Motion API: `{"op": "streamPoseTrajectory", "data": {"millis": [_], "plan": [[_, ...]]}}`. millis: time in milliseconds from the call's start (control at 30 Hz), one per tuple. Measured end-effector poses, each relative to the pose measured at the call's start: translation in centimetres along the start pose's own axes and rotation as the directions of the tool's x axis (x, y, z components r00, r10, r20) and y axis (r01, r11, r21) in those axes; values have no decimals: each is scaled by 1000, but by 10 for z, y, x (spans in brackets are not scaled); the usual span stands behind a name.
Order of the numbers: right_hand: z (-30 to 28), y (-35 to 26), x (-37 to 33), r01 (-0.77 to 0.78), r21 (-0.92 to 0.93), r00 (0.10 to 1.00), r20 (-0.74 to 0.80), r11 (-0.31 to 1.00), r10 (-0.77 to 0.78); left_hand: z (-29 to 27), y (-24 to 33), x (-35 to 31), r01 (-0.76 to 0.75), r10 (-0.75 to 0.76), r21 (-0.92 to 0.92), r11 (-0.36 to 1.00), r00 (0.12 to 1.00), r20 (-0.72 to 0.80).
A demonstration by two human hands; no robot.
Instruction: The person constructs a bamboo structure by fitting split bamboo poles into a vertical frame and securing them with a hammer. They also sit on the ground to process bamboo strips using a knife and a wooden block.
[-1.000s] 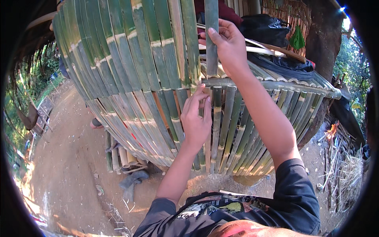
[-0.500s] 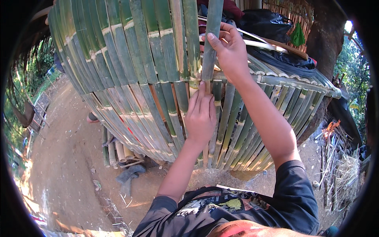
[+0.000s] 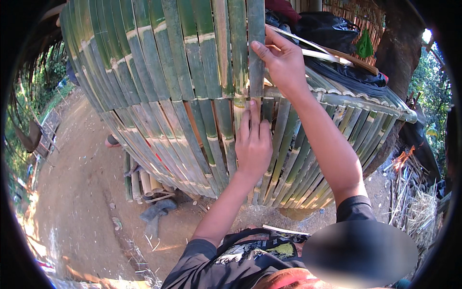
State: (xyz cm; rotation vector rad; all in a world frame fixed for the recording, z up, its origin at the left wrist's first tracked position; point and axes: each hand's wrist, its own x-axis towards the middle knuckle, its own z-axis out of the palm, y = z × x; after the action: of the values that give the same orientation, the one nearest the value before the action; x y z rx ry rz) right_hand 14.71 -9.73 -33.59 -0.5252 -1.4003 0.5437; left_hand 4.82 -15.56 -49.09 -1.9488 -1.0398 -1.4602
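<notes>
Split green bamboo slats stand side by side, forming a large curved surface. My right hand holds one long bamboo slat by its right edge, with the thumb on its face and the fingers behind. This slat stands upright beside the last slat of the upper row. Below it, my left hand lies against the lower slats, fingers stretched out, with the index fingertip at the slat's bottom end. Lower bamboo strips run down on both sides of my left hand.
On the right, a slatted bamboo top bears black plastic bags, pale strips and a coil of dark cord. Bamboo poles and a grey cloth lie on the dirt floor. A small fire burns by dry sticks at right.
The held slat has straightened from a slight tilt and moved a little right against its neighbour. Both my hands have shifted slightly right with it.
</notes>
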Motion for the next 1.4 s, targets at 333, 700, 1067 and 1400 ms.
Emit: {"op": "streamPoseTrajectory", "data": {"millis": [333,700,1067,1400], "plan": [[-4,10,0,23,-80,1000,2,997,-23,1,-6,4,-37,38,-14,999,999,21],[-7,15,5,50,-83,998,37,995,-47,-4,-4,7,-8,7,-31,999,998,-60],[-6,7,2,39,-164,998,51,986,-31,-6,-25,52,-80,69,-134,988,994,-82],[-6,7,1,57,-202,998,-2,978,-59,-3,-21,54,-100,93,-117,988,994,-61]]}}
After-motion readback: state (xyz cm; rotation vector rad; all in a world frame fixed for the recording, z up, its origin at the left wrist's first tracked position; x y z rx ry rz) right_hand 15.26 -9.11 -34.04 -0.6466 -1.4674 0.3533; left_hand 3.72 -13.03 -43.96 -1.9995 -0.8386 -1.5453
